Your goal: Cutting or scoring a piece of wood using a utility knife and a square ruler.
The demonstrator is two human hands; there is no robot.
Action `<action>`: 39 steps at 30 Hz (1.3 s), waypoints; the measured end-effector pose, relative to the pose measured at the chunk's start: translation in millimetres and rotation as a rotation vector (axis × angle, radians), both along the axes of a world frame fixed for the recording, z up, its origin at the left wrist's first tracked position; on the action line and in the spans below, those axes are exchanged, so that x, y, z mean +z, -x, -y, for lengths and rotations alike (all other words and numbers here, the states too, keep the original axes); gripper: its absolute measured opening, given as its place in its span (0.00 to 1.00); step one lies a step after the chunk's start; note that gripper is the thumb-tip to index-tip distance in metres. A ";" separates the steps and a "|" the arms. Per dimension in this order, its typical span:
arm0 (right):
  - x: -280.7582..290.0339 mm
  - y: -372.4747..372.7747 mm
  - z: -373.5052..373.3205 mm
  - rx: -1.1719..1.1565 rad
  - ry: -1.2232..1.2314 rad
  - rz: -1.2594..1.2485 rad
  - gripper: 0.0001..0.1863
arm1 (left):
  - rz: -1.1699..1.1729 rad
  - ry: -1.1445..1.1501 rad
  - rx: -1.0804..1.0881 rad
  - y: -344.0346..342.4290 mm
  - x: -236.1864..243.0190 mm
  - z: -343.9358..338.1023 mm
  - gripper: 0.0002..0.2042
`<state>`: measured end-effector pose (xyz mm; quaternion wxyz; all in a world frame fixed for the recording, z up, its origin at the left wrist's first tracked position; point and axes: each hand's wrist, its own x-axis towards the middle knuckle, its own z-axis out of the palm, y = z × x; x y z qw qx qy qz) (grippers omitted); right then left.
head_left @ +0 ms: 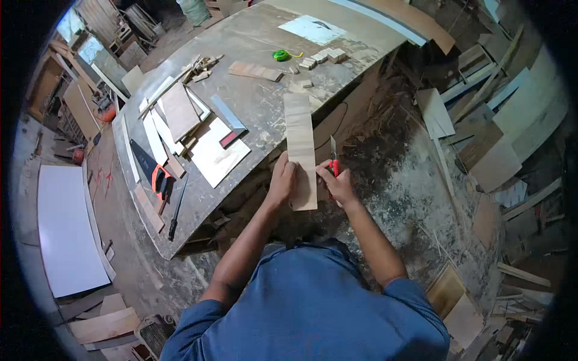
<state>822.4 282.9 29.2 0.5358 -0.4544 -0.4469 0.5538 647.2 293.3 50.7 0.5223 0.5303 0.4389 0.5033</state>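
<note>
A long pale plywood strip [300, 132] rests at the workbench's front edge, its near end jutting out over it. My left hand [281, 177] grips the strip's left edge, thumb on top. My right hand [336, 183] is closed on a red-handled utility knife [335, 166], its blade pointing up, just beside the strip's right edge. On the bench [253, 99] lie a short wooden piece [256, 71], several small blocks [328, 56] and a green tape measure [281, 55].
Left on the bench are a handsaw [149, 165], a square [229, 120], white boards [220, 156] and a black tool [177, 213]. A white panel [69, 228] stands at lower left. Stacked offcuts [487, 144] crowd the right side; a dark cable [342, 120] hangs under the bench edge.
</note>
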 end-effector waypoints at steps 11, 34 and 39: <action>47.0 -50.7 20.6 0.185 -0.405 0.926 0.31 | 0.139 0.007 0.214 -11.6 22.1 -15.2 0.14; 95.9 -39.9 -12.4 0.230 -0.638 1.383 0.33 | 0.099 0.129 0.064 4.8 42.7 -4.7 0.16; 95.0 -50.5 -27.4 0.154 -0.567 1.407 0.33 | 0.178 0.102 0.036 1.2 40.7 -0.2 0.15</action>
